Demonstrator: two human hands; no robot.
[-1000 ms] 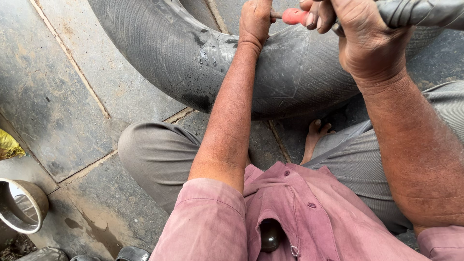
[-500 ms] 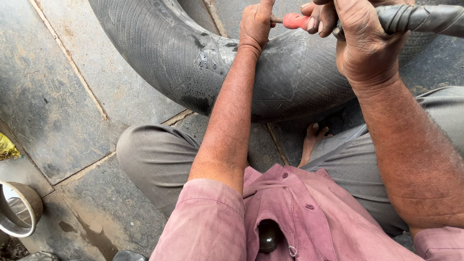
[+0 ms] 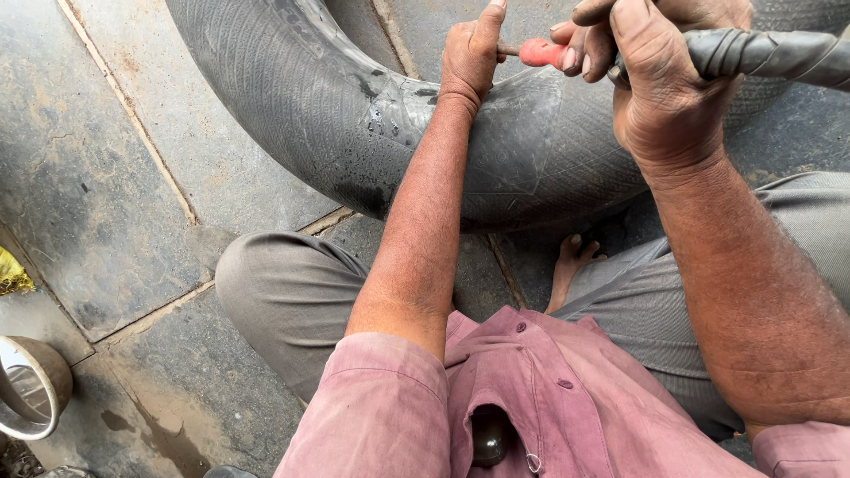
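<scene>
On the stone-tiled floor [image 3: 133, 177], seen from the head camera, a large black tyre [image 3: 336, 115] lies in front of a seated person whose grey trousers [image 3: 292, 301] and pink shirt [image 3: 531, 407] fill the lower frame. Left hand [image 3: 469, 49] rests on the tyre's upper wall at the top edge of the picture, its fingers [image 3: 487, 22] curled and pressed against the rubber, just beside the metal shaft of a tool. Right hand [image 3: 655, 80] is closed around the red-handled tool [image 3: 542, 53], whose tip points toward the left hand; the same hand also lies against a dark twisted rubber strip [image 3: 770, 55] that runs off to the right. A bare foot [image 3: 571, 265] shows under the tyre between the knees. At the lower left edge stands a round metal bowl [image 3: 31, 389], well apart from the hands.
</scene>
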